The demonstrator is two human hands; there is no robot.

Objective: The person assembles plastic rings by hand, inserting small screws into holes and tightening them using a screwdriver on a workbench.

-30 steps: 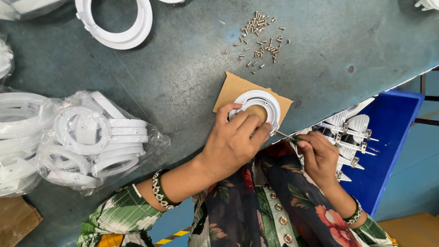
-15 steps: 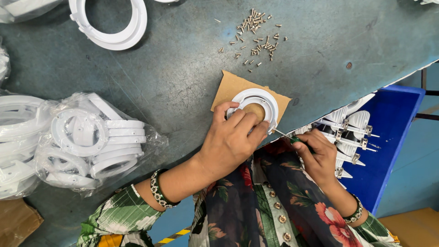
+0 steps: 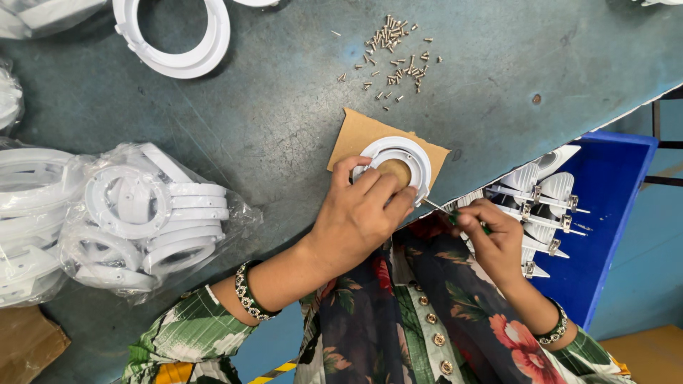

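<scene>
Ring (image 3: 395,158) unmoved on card (image 3: 350,139); we note left hand (image 3: 356,220) still pressing it, right hand (image 3: 491,238) bringing gripped screwdriver (image 3: 442,210) to its 4 o'clock edge.

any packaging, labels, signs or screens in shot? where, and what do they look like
No labels, signs or screens.
Clear plastic bag: left on the table, crumpled, full of white rings.
Second clear bag: left edge, more white rings.
Blue bin: right, below the table edge, holding white finned parts.
</scene>
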